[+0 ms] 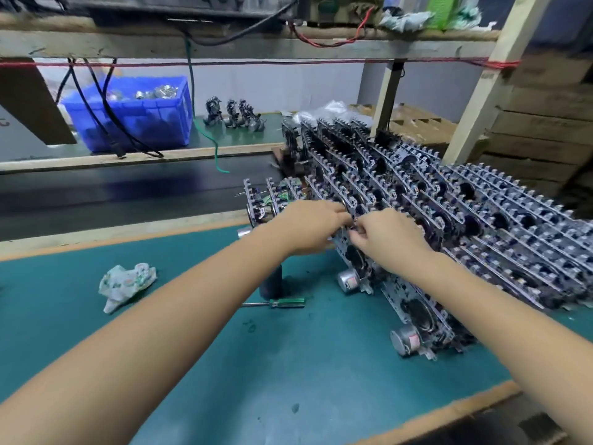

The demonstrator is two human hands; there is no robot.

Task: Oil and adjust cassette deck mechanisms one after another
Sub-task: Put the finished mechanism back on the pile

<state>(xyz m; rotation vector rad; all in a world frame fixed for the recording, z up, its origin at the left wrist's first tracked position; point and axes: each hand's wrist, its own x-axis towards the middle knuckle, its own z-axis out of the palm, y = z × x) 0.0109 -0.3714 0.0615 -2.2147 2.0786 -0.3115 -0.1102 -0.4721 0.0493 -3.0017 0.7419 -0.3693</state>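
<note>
A large stack of cassette deck mechanisms (449,213) leans in rows across the right half of the green bench mat. Both hands meet at one mechanism (356,258) at the front of a row, which stands on edge with its silver motor (348,281) low down. My left hand (308,224) curls over its top edge from the left. My right hand (385,236) pinches at the same top edge, fingertips touching the left hand's. What the fingertips hold is hidden. A green-handled screwdriver (282,303) lies on the mat under my left forearm.
A dark small bottle (271,282) stands beside the screwdriver. A crumpled rag (125,284) lies on the green mat (224,348) at left. Behind runs a black conveyor belt (128,194); beyond it are a blue crate (134,114) of parts and three loose mechanisms (234,114). A wooden post (487,78) rises at right.
</note>
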